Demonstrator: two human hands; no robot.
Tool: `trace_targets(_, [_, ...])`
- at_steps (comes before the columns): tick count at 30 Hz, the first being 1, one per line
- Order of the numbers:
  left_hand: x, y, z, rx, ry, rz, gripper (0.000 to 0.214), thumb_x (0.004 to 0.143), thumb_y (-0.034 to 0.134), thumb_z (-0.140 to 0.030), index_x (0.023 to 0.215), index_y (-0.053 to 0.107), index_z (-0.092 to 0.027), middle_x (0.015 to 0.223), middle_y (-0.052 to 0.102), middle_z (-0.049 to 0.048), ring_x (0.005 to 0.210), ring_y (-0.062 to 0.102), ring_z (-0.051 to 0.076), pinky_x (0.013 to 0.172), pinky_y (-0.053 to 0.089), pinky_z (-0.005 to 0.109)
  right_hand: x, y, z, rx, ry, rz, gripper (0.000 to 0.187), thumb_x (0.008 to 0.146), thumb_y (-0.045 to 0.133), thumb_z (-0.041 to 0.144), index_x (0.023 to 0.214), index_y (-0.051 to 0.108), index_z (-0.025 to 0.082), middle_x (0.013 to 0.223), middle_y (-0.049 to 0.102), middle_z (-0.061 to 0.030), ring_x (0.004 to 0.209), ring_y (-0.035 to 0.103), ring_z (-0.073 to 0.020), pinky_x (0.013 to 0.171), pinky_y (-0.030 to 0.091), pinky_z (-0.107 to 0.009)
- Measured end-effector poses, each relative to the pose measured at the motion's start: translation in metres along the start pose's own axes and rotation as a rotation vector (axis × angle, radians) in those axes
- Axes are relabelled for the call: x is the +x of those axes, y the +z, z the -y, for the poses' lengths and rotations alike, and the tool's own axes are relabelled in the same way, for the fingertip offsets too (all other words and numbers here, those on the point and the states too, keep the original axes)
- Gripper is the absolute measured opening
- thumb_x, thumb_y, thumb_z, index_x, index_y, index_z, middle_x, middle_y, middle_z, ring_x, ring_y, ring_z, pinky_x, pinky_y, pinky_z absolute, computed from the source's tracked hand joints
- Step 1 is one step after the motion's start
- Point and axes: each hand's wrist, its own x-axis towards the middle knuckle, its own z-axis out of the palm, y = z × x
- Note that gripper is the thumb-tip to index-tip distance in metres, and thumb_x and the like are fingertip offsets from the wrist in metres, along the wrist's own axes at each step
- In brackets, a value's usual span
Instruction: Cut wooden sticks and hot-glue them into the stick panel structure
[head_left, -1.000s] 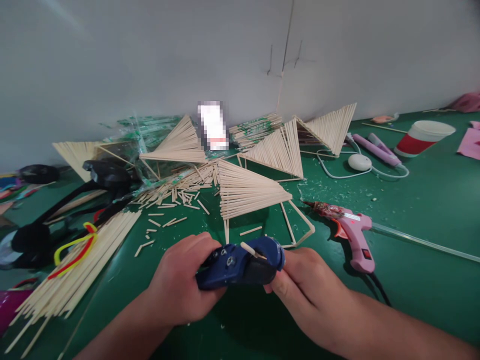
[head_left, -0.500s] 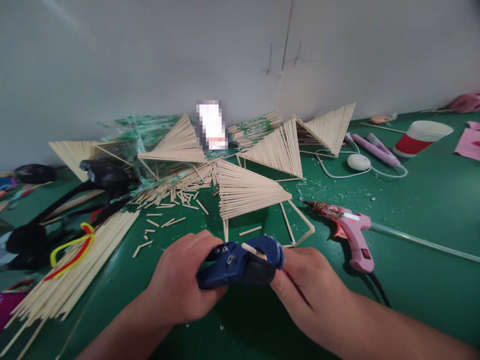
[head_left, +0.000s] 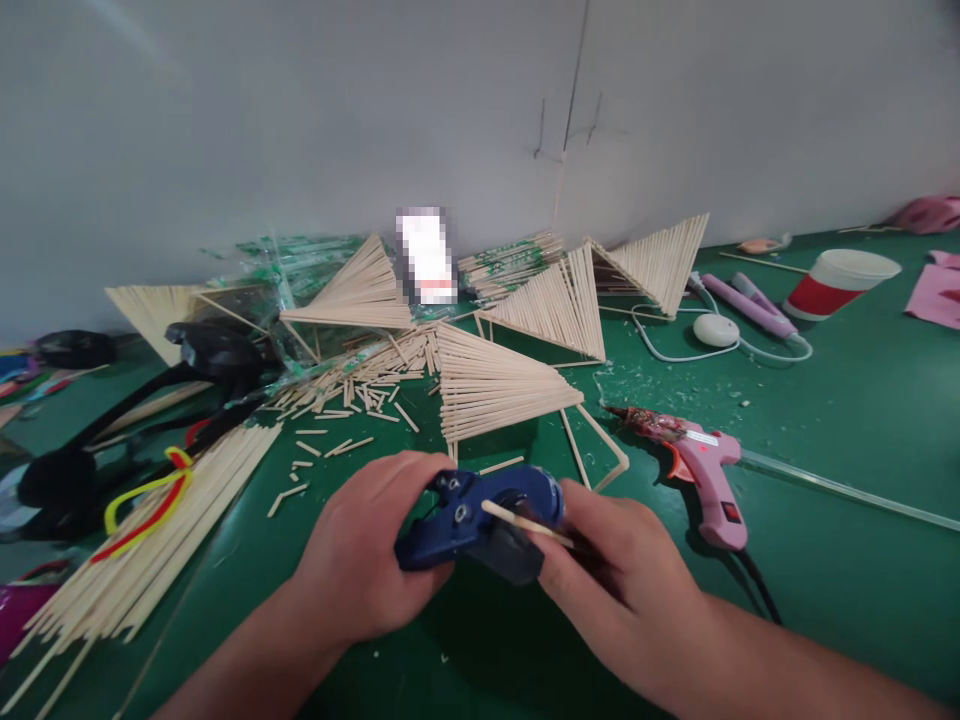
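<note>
My left hand [head_left: 367, 550] is wrapped round a blue hand cutter [head_left: 480, 515] low in the middle of the view. A thin wooden stick [head_left: 525, 523] is pinched in my right hand [head_left: 607, 570], with its tip at the cutter's head. Just beyond the cutter stands a triangular panel of glued sticks [head_left: 491, 385] on a stick frame.
A pink glue gun [head_left: 701, 465] lies to the right on the green table [head_left: 862, 420]. A bundle of long sticks [head_left: 150, 540] lies at left, with cut stick bits [head_left: 337, 400], black lamp arms [head_left: 135, 400], more stick panels [head_left: 562, 300] and a red-and-white cup [head_left: 836, 283] behind.
The cutter has tilted up and shifted slightly away from me. My right hand has drawn back along the stick, so more of the stick shows.
</note>
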Motion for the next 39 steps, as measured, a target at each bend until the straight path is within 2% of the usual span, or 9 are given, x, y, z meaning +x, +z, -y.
trace_targets(5, [0.004, -0.006, 0.000, 0.112, 0.114, -0.096, 0.065, 0.072, 0.062, -0.033, 0.133, 0.043, -0.018, 0.125, 0.059, 0.0127, 0.117, 0.055, 0.030, 0.105, 0.040, 0.045, -0.004, 0.002, 0.000, -0.017, -0.189, 0.043, 0.027, 0.097, 0.043, 0.020, 0.074, 0.057, 0.017, 0.059, 0.051, 0.0034, 0.052, 0.045, -0.0088, 0.051, 0.035, -0.022])
trace_targets(10, [0.006, -0.019, 0.008, 0.224, 0.137, -0.214, 0.068, 0.074, 0.060, -0.036, 0.136, 0.040, -0.018, 0.130, 0.055, 0.0149, 0.122, 0.053, 0.033, 0.105, 0.041, 0.045, -0.008, 0.000, 0.001, -0.044, -0.248, 0.005, 0.029, 0.100, 0.041, 0.024, 0.083, 0.062, 0.014, 0.059, 0.055, 0.0028, 0.051, 0.049, -0.0081, 0.051, 0.037, -0.020])
trace_targets(13, [0.009, -0.026, 0.027, 0.345, 0.046, -0.336, 0.065, 0.075, 0.059, -0.036, 0.135, 0.042, -0.019, 0.130, 0.057, 0.0140, 0.123, 0.053, 0.034, 0.105, 0.042, 0.047, -0.006, 0.000, 0.003, -0.133, -0.228, 0.028, 0.026, 0.098, 0.043, 0.022, 0.083, 0.063, 0.015, 0.060, 0.055, 0.0032, 0.052, 0.049, -0.0085, 0.051, 0.036, -0.022])
trace_targets(15, [0.011, -0.031, 0.045, 0.422, -0.125, -0.387, 0.058, 0.079, 0.056, -0.037, 0.132, 0.046, -0.018, 0.126, 0.059, 0.0133, 0.120, 0.055, 0.033, 0.102, 0.043, 0.047, -0.005, 0.002, 0.003, -0.243, -0.181, 0.082, 0.025, 0.097, 0.042, 0.022, 0.081, 0.061, 0.017, 0.061, 0.056, 0.0027, 0.052, 0.049, -0.0100, 0.050, 0.034, -0.025])
trace_targets(17, [0.013, -0.033, 0.063, 0.507, -0.343, -0.349, 0.053, 0.083, 0.054, -0.044, 0.128, 0.051, -0.016, 0.118, 0.063, 0.0152, 0.112, 0.060, 0.035, 0.095, 0.048, 0.048, -0.003, 0.004, 0.001, -0.362, -0.130, 0.114, 0.024, 0.096, 0.042, 0.023, 0.084, 0.061, 0.018, 0.063, 0.058, 0.0022, 0.052, 0.049, -0.0117, 0.049, 0.031, -0.027])
trace_targets(21, [0.011, -0.029, 0.089, 0.620, -0.601, 0.004, 0.063, 0.081, 0.049, -0.066, 0.116, 0.061, -0.015, 0.098, 0.068, 0.0200, 0.087, 0.067, 0.041, 0.072, 0.052, 0.053, -0.002, 0.010, -0.002, -0.518, -0.049, 0.152, 0.021, 0.094, 0.041, 0.021, 0.089, 0.061, 0.018, 0.060, 0.063, 0.0018, 0.047, 0.051, -0.0134, 0.046, 0.023, -0.030])
trace_targets(25, [0.009, -0.017, 0.096, 0.591, -0.543, 0.149, 0.065, 0.082, 0.046, -0.067, 0.115, 0.062, -0.013, 0.102, 0.068, 0.0205, 0.089, 0.066, 0.040, 0.076, 0.052, 0.052, -0.001, 0.013, -0.004, -0.617, -0.036, 0.222, 0.028, 0.095, 0.040, 0.022, 0.079, 0.063, 0.020, 0.064, 0.067, -0.0007, 0.052, 0.058, -0.0154, 0.049, 0.022, -0.031])
trace_targets(35, [0.010, 0.003, 0.108, 0.510, -0.409, 0.162, 0.075, 0.086, 0.047, -0.060, 0.136, 0.044, -0.005, 0.135, 0.052, 0.0234, 0.126, 0.048, 0.038, 0.103, 0.040, 0.052, 0.001, 0.015, -0.001, -0.654, 0.079, 0.350, 0.027, 0.096, 0.040, 0.024, 0.082, 0.062, 0.020, 0.071, 0.070, -0.0015, 0.058, 0.063, -0.0160, 0.051, 0.022, -0.032])
trace_targets(39, [0.012, -0.009, 0.092, 0.481, -0.284, 0.009, 0.063, 0.085, 0.054, -0.054, 0.129, 0.051, -0.008, 0.133, 0.054, 0.0211, 0.127, 0.047, 0.037, 0.106, 0.038, 0.051, 0.000, 0.016, -0.005, -0.668, 0.052, 0.306, 0.026, 0.095, 0.041, 0.021, 0.081, 0.063, 0.020, 0.068, 0.069, -0.0015, 0.057, 0.064, -0.0168, 0.051, 0.023, -0.032])
